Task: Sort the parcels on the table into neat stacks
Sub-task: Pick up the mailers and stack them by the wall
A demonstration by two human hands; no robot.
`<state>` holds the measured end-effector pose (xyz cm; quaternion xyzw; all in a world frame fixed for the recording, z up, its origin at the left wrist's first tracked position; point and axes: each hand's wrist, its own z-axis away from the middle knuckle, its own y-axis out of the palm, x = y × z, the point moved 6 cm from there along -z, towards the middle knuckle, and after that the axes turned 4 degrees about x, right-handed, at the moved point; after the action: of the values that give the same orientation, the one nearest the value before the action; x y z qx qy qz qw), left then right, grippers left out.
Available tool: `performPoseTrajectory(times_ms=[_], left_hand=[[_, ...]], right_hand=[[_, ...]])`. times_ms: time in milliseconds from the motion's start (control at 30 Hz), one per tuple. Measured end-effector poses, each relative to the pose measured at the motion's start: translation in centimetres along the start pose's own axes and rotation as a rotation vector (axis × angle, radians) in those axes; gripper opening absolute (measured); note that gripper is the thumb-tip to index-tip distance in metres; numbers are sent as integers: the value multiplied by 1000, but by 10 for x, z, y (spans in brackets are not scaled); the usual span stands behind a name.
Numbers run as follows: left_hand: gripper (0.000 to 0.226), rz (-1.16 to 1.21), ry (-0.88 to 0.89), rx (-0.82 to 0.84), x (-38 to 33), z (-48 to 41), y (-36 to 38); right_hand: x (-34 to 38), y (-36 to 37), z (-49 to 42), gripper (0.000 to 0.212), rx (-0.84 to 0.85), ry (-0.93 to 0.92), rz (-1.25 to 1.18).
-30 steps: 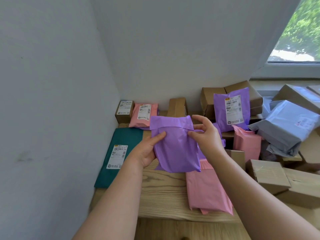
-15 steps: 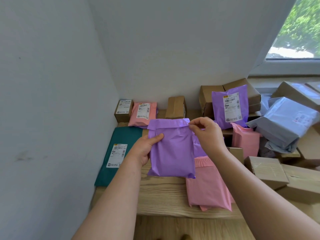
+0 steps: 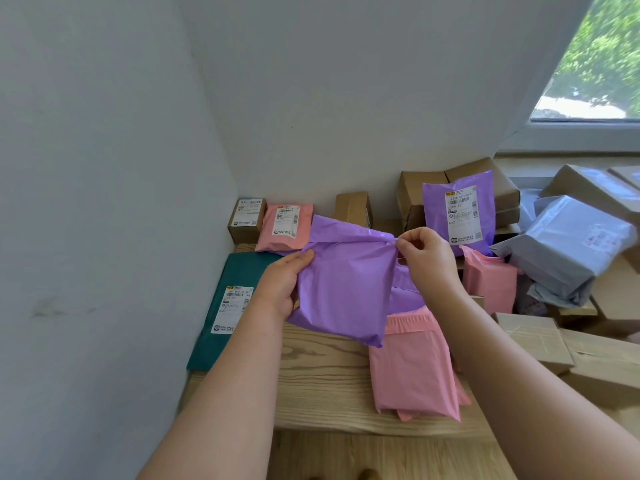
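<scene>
- Head view: a pale wooden table (image 3: pixel 322 386) stands in a white-walled corner, with a window (image 3: pixel 595 64) at the far right.
- The left hand (image 3: pixel 280 282) grips the plain purple mailer (image 3: pixel 346 282) by its left edge. The right hand (image 3: pixel 429 258) pinches its top right corner, mid-table.
- There are three pink mailers (image 3: pixel 415 368), one teal mailer (image 3: pixel 225 306) and one labelled purple mailer (image 3: pixel 459 213).

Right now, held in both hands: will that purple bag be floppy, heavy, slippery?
Probably floppy: the purple bag creases, and its top flap folds over where the right hand pinches a corner. Likely light for its size: that pinch plus the left hand gripping one edge holds it up. Smooth plastic film, so possibly slippery.
</scene>
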<state>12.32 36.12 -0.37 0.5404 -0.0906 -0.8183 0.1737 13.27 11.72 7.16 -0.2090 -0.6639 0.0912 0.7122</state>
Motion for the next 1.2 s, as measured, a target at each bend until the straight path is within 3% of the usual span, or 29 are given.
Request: performPoseTrajectory(times_ms=[133, 400, 600, 767, 933, 1133, 1200], left_hand=[[18, 3, 3, 11, -5, 3, 11], [14, -488, 160, 109, -25, 9, 42], [14, -710, 143, 228, -26, 16, 55], [19, -745, 111, 241, -21, 17, 52], [22, -712, 99, 275, -25, 20, 56], [17, -781, -63, 329, -16, 19, 42], [13, -701, -98, 315, -14, 19, 39]], right_hand=[[4, 2, 3, 20, -24, -80, 137], [31, 35, 17, 28, 61, -539, 467], [27, 31, 17, 10, -67, -568, 591], [16, 19, 4, 15, -26, -238, 269], [12, 19, 1, 16, -16, -43, 3], [10, 6, -6, 15, -36, -47, -33], [10, 2, -8, 14, -47, -68, -19]])
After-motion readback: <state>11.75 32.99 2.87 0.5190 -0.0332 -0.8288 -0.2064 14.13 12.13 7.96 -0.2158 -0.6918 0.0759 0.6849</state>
